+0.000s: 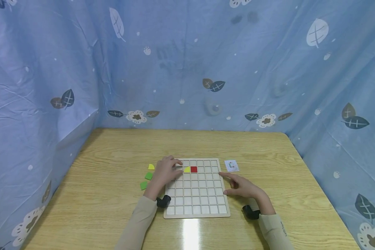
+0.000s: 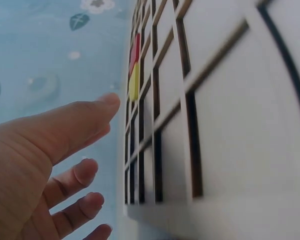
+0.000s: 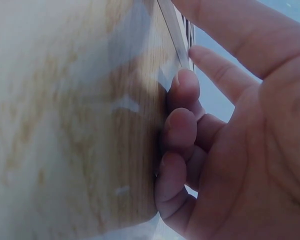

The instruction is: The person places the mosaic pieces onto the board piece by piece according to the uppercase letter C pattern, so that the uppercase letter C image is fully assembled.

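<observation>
A wooden grid board (image 1: 196, 210) with white square cells lies on the table. In its second row from the far side sit a yellow quarter-circle tile (image 1: 186, 169) and, directly to its right, a red square tile (image 1: 194, 169). My left hand (image 1: 166, 170) hovers over the board's far left part, thumb and fingers spread apart and holding nothing; its thumb tip comes near the yellow tile. At the board's right edge, my right hand (image 1: 244, 187) rests with index finger and thumb at the rim. The right wrist view shows its other fingers (image 3: 180, 127) loosely bent by the tabletop.
Left of the board lie a loose yellow rounded tile (image 1: 151, 166) and two green tiles (image 1: 148, 176), partly beside my left forearm. A small printed grid card (image 1: 231, 165) lies beyond my right hand. Blue patterned curtain (image 1: 187, 69) hangs behind the wooden table (image 1: 112, 152).
</observation>
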### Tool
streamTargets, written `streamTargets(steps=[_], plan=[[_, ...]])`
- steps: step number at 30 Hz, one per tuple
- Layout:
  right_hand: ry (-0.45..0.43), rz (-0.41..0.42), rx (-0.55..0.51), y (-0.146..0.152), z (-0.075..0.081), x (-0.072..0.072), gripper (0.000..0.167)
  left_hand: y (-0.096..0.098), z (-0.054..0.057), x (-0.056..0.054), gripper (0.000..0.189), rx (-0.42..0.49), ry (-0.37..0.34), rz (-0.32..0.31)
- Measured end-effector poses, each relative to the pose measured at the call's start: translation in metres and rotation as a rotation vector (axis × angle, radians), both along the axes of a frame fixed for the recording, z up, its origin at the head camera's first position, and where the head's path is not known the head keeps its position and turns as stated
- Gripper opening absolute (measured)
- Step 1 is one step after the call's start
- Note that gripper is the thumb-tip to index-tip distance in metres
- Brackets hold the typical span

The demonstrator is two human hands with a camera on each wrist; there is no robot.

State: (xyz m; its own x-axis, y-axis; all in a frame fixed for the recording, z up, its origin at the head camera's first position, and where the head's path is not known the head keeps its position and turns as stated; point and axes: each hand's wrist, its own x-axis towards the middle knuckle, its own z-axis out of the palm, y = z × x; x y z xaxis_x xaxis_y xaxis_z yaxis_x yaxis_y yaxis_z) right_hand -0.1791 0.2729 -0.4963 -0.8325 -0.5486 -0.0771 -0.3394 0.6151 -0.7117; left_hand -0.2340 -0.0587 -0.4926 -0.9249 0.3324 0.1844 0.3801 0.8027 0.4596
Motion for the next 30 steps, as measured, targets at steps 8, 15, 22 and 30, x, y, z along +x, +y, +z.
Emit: streamTargets(steps=[8, 15, 22, 30], plan=[[-0.019, -0.005, 0.002, -0.002, 0.001, 0.000, 0.069, -0.019, 0.000, 0.002, 0.025, 0.009, -0.007, 0.037], [-0.013, -0.011, 0.014, -0.009, 0.011, 0.006, 0.067, -0.042, -0.003, 0.001, 0.026, 0.030, 0.002, 0.059], [-0.046, -0.008, -0.003, -0.018, 0.036, 0.014, 0.064, -0.065, -0.002, 0.002, 0.025, 0.046, 0.030, 0.061], [-0.039, -0.003, 0.000, -0.018, 0.037, 0.015, 0.065, -0.088, -0.002, 0.002, 0.030, 0.002, 0.008, 0.089]])
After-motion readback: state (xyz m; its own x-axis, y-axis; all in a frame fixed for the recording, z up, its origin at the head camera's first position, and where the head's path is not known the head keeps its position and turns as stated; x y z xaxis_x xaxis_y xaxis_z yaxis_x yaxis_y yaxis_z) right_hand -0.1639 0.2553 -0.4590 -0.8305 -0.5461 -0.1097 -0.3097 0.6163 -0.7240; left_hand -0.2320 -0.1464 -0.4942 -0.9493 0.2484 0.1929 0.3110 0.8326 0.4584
